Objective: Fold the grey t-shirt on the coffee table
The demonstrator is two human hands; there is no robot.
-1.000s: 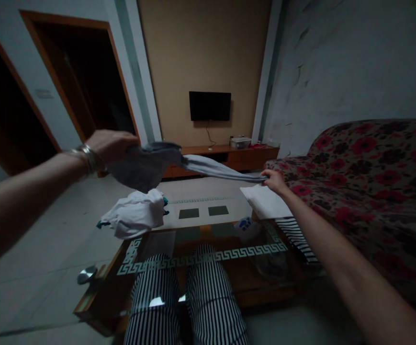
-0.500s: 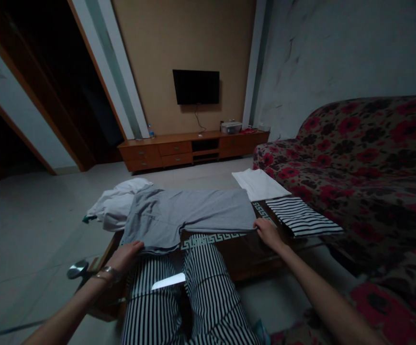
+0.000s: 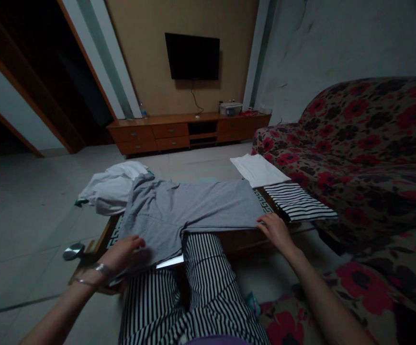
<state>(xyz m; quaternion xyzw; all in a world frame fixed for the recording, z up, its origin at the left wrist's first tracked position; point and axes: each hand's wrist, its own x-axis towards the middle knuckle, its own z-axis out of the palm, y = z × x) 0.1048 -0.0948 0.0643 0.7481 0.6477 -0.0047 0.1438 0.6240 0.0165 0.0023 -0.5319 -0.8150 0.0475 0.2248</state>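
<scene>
A grey T-shirt (image 3: 189,208) lies spread flat across the low glass-topped coffee table (image 3: 240,237). My left hand (image 3: 125,252), a bracelet on its wrist, rests on the shirt's near left sleeve and holds its edge. My right hand (image 3: 275,229) lies on the shirt's near right hem corner, fingers flat. A crumpled white garment (image 3: 110,189) lies at the table's far left, partly under the grey shirt.
A folded white cloth (image 3: 258,170) and a folded striped cloth (image 3: 299,203) lie at the table's right end beside the floral sofa (image 3: 373,158). My striped trouser legs (image 3: 193,292) are under the table's near edge. A wooden TV cabinet (image 3: 189,132) stands at the far wall.
A second ago both hands held the grey shirt stretched in the air. They brought it down and laid it flat on the table; my left hand has since slid slightly along the sleeve.
</scene>
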